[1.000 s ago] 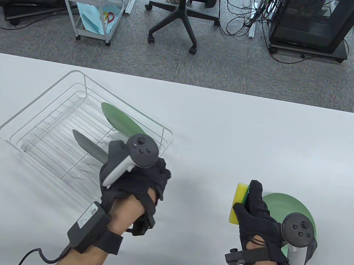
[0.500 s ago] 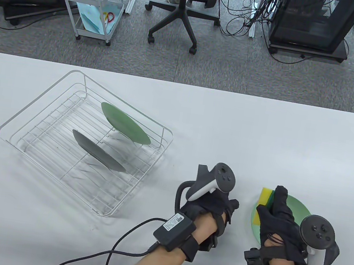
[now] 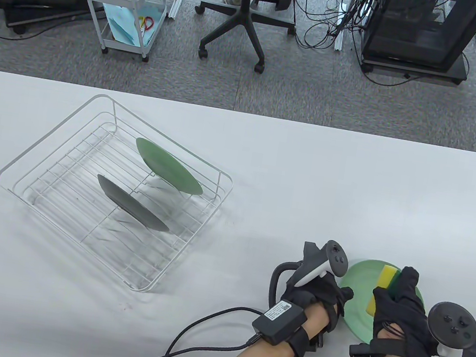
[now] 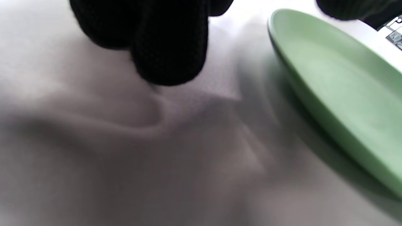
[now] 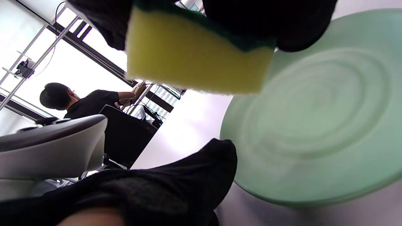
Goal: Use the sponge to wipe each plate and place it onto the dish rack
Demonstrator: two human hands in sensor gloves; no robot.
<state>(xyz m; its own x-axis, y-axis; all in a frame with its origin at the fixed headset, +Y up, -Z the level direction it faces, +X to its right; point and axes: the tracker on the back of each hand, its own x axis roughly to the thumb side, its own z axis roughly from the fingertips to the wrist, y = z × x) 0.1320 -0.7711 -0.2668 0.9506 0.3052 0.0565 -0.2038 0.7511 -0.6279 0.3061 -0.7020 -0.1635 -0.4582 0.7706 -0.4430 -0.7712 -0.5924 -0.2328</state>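
Sponge meeting the last plate near the tabletop's front right corner

The right hand (image 3: pixel 399 308) is pinching a yellow, green-backed sponge (image 3: pixel 382 289) over the pale green plate (image 3: pixel 361 282); the left hand (image 3: pixel 315 288) is resting beside its rim, fingers curled, gripping nothing.

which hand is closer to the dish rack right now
Left. The left hand is on the table between the dish rack and the light green plate, apart from the rack. The right hand is farther out, over that plate, holding the sponge.

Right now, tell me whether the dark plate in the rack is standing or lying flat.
Standing, tilted: the dark plate leans on edge among the rack wires.
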